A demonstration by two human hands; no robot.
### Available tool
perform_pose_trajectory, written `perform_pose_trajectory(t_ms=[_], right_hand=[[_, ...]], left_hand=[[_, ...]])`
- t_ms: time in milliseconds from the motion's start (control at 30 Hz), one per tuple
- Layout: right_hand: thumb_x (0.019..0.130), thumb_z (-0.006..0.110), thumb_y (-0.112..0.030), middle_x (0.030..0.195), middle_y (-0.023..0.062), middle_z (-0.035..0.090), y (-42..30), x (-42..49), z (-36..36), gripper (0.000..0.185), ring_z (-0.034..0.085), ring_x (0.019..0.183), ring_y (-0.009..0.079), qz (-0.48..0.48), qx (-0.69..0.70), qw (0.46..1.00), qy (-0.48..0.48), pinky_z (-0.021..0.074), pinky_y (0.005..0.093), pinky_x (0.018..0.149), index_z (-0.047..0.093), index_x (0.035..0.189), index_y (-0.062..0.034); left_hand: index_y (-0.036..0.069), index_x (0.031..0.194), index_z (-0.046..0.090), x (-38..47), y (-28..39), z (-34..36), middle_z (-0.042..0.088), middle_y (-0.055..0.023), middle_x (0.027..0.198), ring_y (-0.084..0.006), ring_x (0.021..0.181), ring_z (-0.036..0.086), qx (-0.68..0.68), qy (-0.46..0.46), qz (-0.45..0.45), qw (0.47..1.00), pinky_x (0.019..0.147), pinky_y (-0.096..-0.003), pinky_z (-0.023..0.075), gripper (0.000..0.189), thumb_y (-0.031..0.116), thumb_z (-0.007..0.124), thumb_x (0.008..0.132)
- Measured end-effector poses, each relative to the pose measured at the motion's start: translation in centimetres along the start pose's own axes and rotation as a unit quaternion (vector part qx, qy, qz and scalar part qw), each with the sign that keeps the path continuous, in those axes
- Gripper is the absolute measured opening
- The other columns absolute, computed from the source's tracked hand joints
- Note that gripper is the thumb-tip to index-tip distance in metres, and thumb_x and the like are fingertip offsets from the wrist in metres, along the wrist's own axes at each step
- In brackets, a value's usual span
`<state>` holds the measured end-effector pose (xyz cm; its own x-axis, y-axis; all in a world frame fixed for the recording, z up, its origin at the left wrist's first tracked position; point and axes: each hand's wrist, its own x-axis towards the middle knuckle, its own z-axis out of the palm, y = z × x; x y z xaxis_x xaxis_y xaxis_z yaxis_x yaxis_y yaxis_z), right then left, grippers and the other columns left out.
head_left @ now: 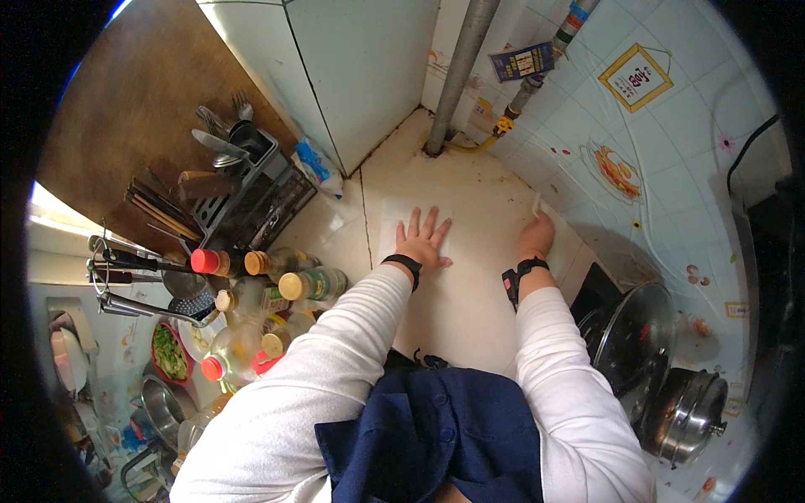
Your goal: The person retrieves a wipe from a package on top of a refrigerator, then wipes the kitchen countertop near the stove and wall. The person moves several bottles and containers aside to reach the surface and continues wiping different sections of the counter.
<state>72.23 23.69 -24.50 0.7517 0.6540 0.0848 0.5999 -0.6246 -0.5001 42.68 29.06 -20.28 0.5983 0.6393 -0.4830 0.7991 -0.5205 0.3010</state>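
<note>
My left hand (422, 242) lies flat, palm down and fingers spread, on a thin white sheet or cloth (393, 217) on the beige tiled counter (465, 302). Toward the right edge of that counter, my right hand (536, 236) is curled beside the wall. A small pale piece (536, 204) sticks up at its fingers; whether it is cloth or something else I cannot tell. Both wrists wear black bands. Between the two hands runs bare tile, with dark specks farther back near the pipe.
Seasoning bottles (313, 285) crowd the left, below a black utensil rack (251, 188) with chopsticks and forks. A blue and white packet (319, 166) leans by the cabinet. A grey pipe (462, 75) stands at the back corner. At right are a glass lid (635, 333) and steel pot (685, 415).
</note>
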Motion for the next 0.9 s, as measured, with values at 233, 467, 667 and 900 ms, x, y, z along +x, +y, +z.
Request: perform_pose_trajectory(t_ms=[233,467,667,900], right_hand=[[0.097,0.052,-0.004,0.132,0.0249,0.064,-3.0,-0.4,6.5,0.032,0.061,0.123,0.0414,-0.204,0.114,0.971,-0.043,0.0491,0.0437,0.105,0.069,0.124,-0.0005],[0.099,0.055,-0.014,0.108,0.0246,0.074,-7.6,-1.3,4.0,0.029,0.070,0.099,0.0434,-0.026,0.232,0.971,-0.053,0.0552,0.0447,0.087,0.072,0.117,0.0001],[0.093,0.057,-0.010,0.109,0.0279,0.071,-1.3,1.1,1.8,0.029,0.069,0.097,0.0405,0.001,0.173,0.983,0.060,0.0542,0.0455,0.084,0.073,0.113,0.0034],[0.086,0.061,0.000,0.108,0.0234,0.069,-1.4,-0.9,7.3,0.025,0.064,0.105,0.0409,-0.050,0.173,0.982,0.058,0.0514,0.0476,0.092,0.073,0.108,0.0021]], left_hand=[[0.033,0.167,0.011,0.0,0.0,0.7,-0.006,-0.0051,0.176,-0.0396,0.160,-0.007,0.004,0.031,-0.003,1.000,0.122,-0.0681,0.0085,0.100,0.064,0.066,0.090],[0.033,0.167,0.012,0.1,0.0,0.3,-0.004,-0.0043,0.176,-0.0392,0.160,-0.007,-0.004,0.012,-0.008,1.000,0.122,-0.0684,0.0070,0.099,0.063,0.067,0.090],[0.036,0.167,0.011,0.2,0.0,0.6,-0.005,0.0004,0.176,-0.0349,0.160,-0.009,-0.007,0.018,-0.020,1.000,0.123,-0.0659,0.0049,0.102,0.067,0.067,0.088],[0.033,0.168,0.009,-0.6,0.6,1.0,-0.004,-0.0037,0.176,-0.0364,0.160,-0.007,-0.030,0.041,-0.072,0.996,0.123,-0.0660,0.0070,0.100,0.067,0.063,0.091]])
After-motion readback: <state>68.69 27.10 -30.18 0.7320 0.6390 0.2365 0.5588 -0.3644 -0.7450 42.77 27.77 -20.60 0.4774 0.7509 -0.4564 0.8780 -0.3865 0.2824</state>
